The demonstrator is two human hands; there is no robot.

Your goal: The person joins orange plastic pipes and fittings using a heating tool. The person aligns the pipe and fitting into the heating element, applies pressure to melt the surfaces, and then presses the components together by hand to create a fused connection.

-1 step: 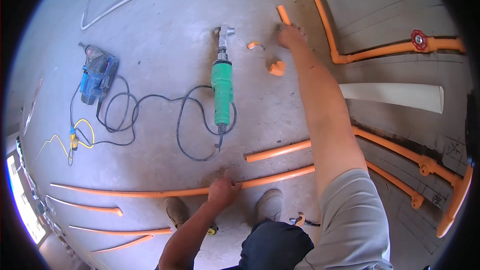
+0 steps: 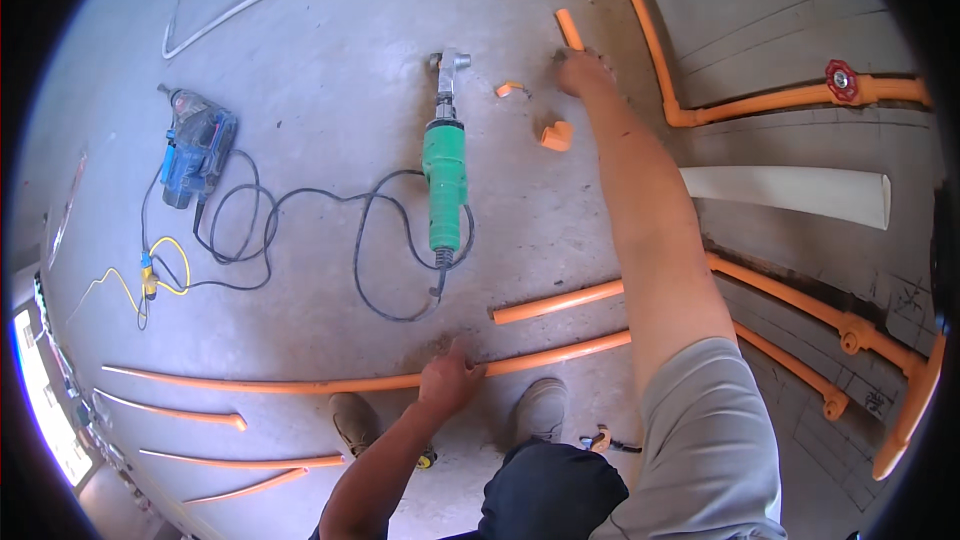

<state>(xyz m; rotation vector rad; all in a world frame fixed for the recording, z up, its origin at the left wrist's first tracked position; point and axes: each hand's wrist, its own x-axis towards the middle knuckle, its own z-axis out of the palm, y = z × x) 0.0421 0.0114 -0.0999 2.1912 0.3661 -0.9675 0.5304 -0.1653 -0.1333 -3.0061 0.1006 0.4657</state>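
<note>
The concrete floor (image 2: 320,325) before me carries the tools and the loose pipes. Along its near edge lies the long orange pipe (image 2: 260,386); the left hand (image 2: 450,383) rests over it with fingers partly bent, but whether it grips, I cannot tell. Around the middle lies the green power tool (image 2: 445,170). Toward the floor's right edge, the right hand (image 2: 583,73) is curled about one end of the short orange pipe (image 2: 569,28); its fingertips are hidden. Smaller, nearby, is an orange fitting (image 2: 556,137). The step in hand seems to be handling this short piece; the next move, I judge, calls for firm fingers and a balanced reach.
</note>
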